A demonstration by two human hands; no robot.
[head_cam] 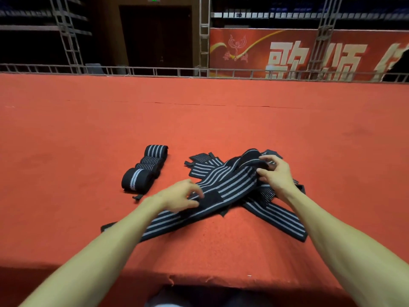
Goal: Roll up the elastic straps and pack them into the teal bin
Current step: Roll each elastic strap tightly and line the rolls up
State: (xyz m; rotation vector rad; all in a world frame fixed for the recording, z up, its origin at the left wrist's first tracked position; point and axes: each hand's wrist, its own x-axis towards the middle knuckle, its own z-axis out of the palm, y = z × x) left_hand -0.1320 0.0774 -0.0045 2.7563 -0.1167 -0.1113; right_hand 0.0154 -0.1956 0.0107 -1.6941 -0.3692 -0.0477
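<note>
A heap of black elastic straps with grey stripes (225, 185) lies unrolled on the red carpeted surface (88, 129). My right hand (274, 176) pinches the far end of the top strap, which is partly curled over. My left hand (181, 194) rests on the same strap near its black hook patch, fingers spread and pressing it down. To the left, several rolled straps (145, 168) lie in a row. No teal bin is in view.
The red surface ends in a front edge (199, 278) just before my body. A metal railing (155, 70) runs along its far side, with a dark doorway and a red banner (309, 54) behind it.
</note>
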